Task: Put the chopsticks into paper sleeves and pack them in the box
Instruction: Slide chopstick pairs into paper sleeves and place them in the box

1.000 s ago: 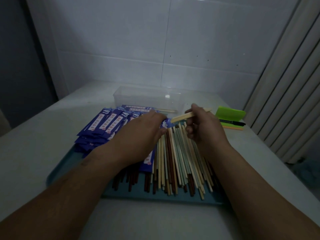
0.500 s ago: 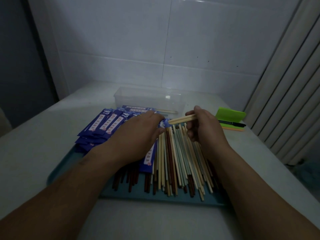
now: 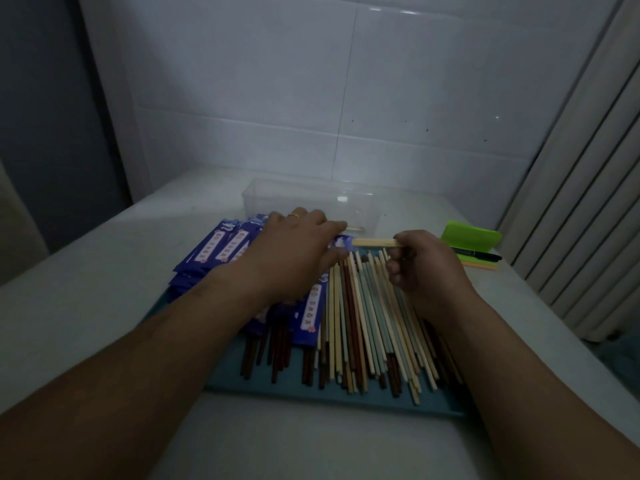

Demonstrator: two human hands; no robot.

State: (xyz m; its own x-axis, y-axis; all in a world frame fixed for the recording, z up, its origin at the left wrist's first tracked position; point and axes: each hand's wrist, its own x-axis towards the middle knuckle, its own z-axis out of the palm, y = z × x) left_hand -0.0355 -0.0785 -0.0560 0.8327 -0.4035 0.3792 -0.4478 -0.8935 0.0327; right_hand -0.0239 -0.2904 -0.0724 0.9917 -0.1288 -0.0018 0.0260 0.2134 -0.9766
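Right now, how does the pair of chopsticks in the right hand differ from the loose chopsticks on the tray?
The held pair lies crosswise in the right hand; the loose chopsticks lie lengthwise on the tray. The held pair is pale; the loose chopsticks mix pale, greenish and dark brown. The held pair's tip meets the blue sleeve in the left hand; the loose chopsticks are bare. Both are long, thin sticks.

Clear plastic box, wooden chopsticks
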